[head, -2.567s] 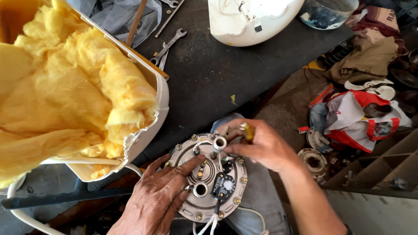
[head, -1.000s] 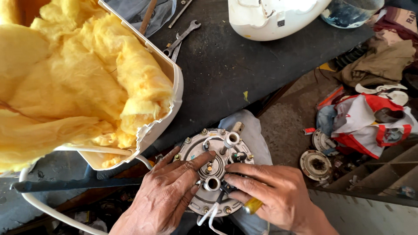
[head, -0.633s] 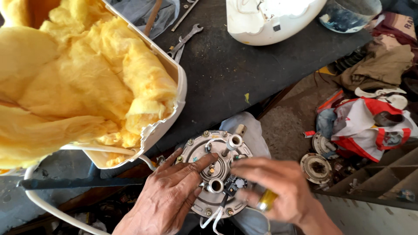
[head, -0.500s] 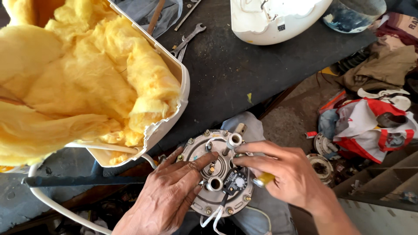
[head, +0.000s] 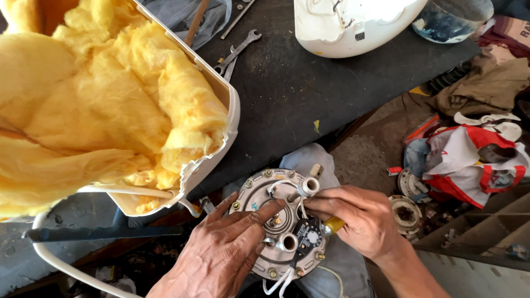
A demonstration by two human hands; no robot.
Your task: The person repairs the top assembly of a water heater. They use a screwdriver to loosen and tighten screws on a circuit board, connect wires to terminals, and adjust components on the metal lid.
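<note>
A round grey metal plate (head: 259, 190) with bolts around its rim, two short tubes and a black thermostat rests on my lap. My left hand (head: 221, 256) lies flat on it, fingers spread, holding it steady. My right hand (head: 359, 218) is shut on a yellow-handled screwdriver (head: 333, 224), its tip at the plate's middle beside the black thermostat (head: 309, 237). White wires (head: 276, 284) hang from the plate's lower edge.
A white casing stuffed with yellow insulation wool (head: 99, 105) fills the left. Spanners (head: 237, 52) and a white shell (head: 353, 25) lie on the dark bench (head: 309, 88). Rags, red-and-white cloth (head: 469, 165) and round metal parts (head: 406, 207) litter the floor at right.
My right hand has turned and brought the screwdriver from the plate's lower right edge up to its middle. My left hand has stayed pressed on the plate.
</note>
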